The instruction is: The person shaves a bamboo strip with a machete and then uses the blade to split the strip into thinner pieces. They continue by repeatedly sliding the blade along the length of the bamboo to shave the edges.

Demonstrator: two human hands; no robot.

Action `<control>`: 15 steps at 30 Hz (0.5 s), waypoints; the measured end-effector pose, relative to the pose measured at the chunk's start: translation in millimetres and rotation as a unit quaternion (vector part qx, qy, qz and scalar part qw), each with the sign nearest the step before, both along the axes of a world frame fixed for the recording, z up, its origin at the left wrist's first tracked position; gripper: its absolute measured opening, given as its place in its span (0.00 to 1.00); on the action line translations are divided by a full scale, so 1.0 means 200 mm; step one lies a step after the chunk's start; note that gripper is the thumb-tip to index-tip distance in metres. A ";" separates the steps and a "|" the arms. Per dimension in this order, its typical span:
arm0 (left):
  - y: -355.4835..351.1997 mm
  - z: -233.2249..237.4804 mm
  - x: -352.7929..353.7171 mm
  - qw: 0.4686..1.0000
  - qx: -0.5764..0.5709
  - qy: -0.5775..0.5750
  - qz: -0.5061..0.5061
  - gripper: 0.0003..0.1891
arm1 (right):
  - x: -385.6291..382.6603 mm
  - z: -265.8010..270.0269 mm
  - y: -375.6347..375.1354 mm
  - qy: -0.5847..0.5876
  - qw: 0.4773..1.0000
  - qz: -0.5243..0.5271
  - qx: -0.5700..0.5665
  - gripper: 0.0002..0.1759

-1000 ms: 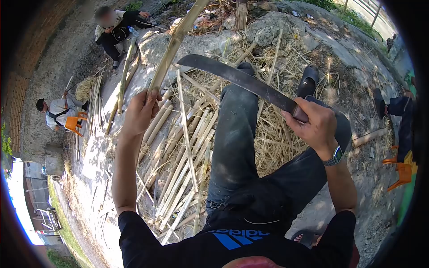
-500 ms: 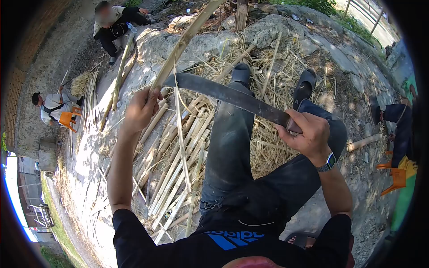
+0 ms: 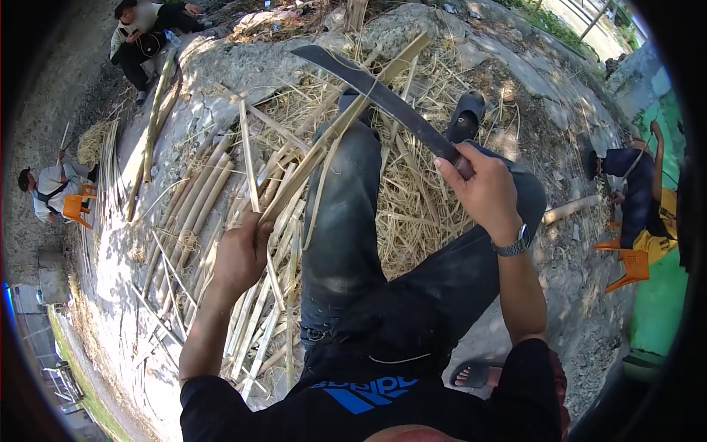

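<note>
While the left hand (image 3: pixel 239 258) held the low end of a long bamboo stick (image 3: pixel 317 158) tight, the stick pointed up and to the right, across the leg (image 3: pixel 346 214). The right hand (image 3: pixel 482 193) was closed on a big knife (image 3: pixel 412 125), its blade pointing up-left and crossing the stick far above that grip.

Read just one brand: blue "adidas" lettering (image 3: pixel 361 384) above slanted blue stripes, printed on the black shirt (image 3: pixel 442 412) at the bottom edge and seen upside down from above. Made out nothing on the wristwatch (image 3: pixel 513 245), its face being too small and turned away to tell.
</note>
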State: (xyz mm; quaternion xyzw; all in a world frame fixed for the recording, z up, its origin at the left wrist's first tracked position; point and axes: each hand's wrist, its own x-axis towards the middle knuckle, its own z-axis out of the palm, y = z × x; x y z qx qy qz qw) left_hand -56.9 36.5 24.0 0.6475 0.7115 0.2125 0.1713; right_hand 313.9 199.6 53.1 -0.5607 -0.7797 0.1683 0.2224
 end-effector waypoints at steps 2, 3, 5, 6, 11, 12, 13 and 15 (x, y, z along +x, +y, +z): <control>-0.09 -0.02 0.00 0.998 0.000 0.060 0.034 0.08 | -0.08 -0.09 -0.12 0.109 0.992 0.055 -0.043 0.20; -0.15 -0.02 0.00 0.996 -0.008 0.078 0.036 0.08 | -0.11 -0.13 -0.20 0.094 0.992 0.084 -0.030 0.19; -0.29 -0.04 0.01 0.992 0.011 0.125 0.012 0.07 | -0.14 -0.17 -0.28 0.079 0.990 0.110 -0.030 0.19; -0.35 -0.05 0.01 0.992 -0.021 0.120 0.021 0.07 | -0.15 -0.17 -0.29 0.033 0.987 0.155 0.027 0.19; -0.60 -0.13 -0.05 0.990 -0.029 0.133 0.031 0.05 | -0.04 -0.14 0.04 -0.053 0.989 0.089 0.109 0.21; -0.58 -0.10 -0.02 0.991 -0.040 0.127 0.029 0.05 | -0.06 -0.14 -0.01 -0.054 0.990 0.072 0.108 0.21; -0.58 -0.14 -0.04 0.990 -0.030 0.134 0.035 0.05 | -0.11 -0.14 -0.04 -0.007 0.994 0.085 0.069 0.22; -0.57 -0.21 -0.06 0.988 -0.003 0.156 0.018 0.06 | -0.19 -0.15 -0.16 0.076 0.987 0.140 0.032 0.24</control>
